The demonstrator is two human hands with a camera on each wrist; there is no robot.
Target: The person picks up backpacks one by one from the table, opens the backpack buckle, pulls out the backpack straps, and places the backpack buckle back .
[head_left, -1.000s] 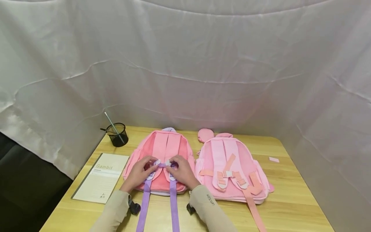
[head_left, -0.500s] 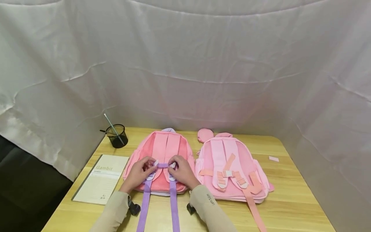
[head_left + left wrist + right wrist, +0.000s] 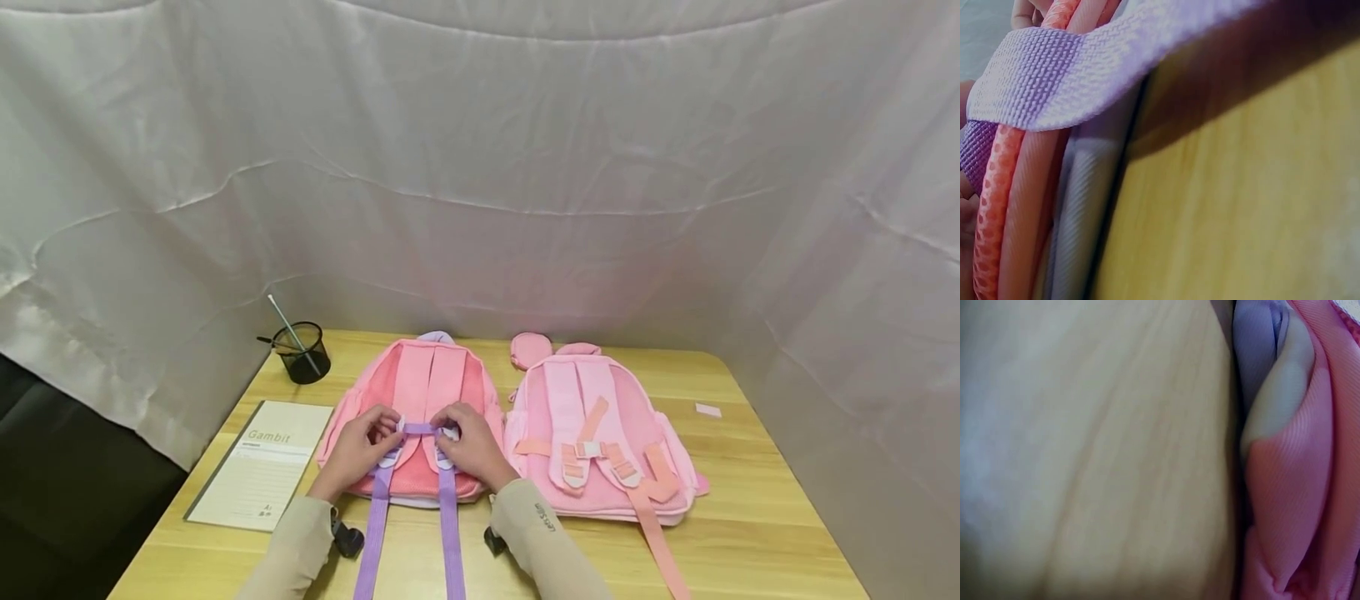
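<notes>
A coral-pink backpack (image 3: 382,379) lies on the table with its shoulder straps facing up. Across those straps runs a short purple webbing strap (image 3: 419,428) with whitish plastic pieces at its ends. My left hand (image 3: 358,446) pinches the strap's left end between thumb and fingers. At the right end, my right hand (image 3: 474,443) pinches it the same way, partly hiding the plastic piece there. Two long purple straps (image 3: 374,533) hang off the backpack toward the near edge. Purple webbing (image 3: 1041,78) also crosses the coral mesh edge in the left wrist view.
A light pink backpack (image 3: 536,400) with orange straps lies close by on the right. On the left are a notebook (image 3: 255,475) and a black mesh pen cup (image 3: 306,367). A small pink card (image 3: 708,411) lies far right. Grey curtains (image 3: 487,208) stand behind.
The short purple strap now lies flatter and straighter between the hands. Its whitish end pieces have turned in the fingers. Both hands have barely moved, and the backpacks stay put.
</notes>
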